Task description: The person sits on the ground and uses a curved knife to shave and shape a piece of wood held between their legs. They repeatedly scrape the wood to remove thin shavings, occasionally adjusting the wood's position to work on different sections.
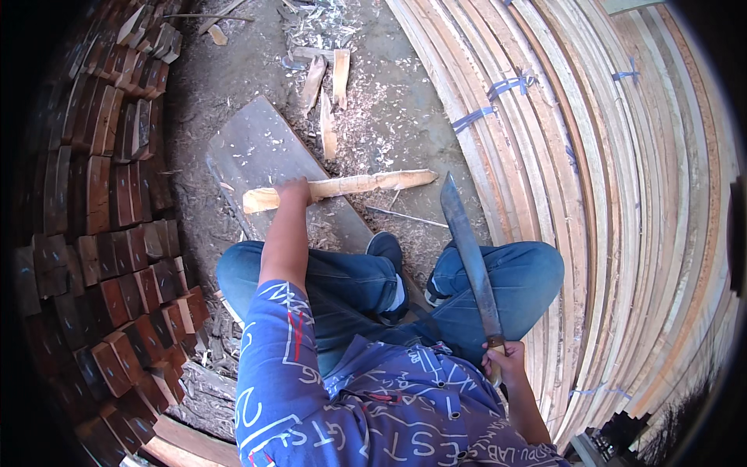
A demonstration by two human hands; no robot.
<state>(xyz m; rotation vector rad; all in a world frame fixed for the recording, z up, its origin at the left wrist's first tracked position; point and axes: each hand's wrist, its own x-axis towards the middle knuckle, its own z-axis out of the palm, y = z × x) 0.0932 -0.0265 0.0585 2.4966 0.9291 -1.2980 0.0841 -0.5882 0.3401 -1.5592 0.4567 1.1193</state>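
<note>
My left hand point(293, 191) is closed around a pale, rough-hewn stick of wood point(373, 184), near its thicker left end. The stick lies roughly level across a dark flat board point(261, 144), its narrower end reaching right past the board's edge. Low on the right, my right hand point(507, 363) grips the handle of a machete point(471, 261). Its long dark blade points up and away in front of my right knee, the tip close to the stick's right end but apart from it.
Stacked dark wood blocks point(109, 288) rise along the left. Long pale planks point(545, 156), tied with blue strips, line the right side. Split wood pieces point(327, 124) and shavings litter the ground ahead. A thin stick point(408, 217) lies between board and machete. My bent knees flank the middle.
</note>
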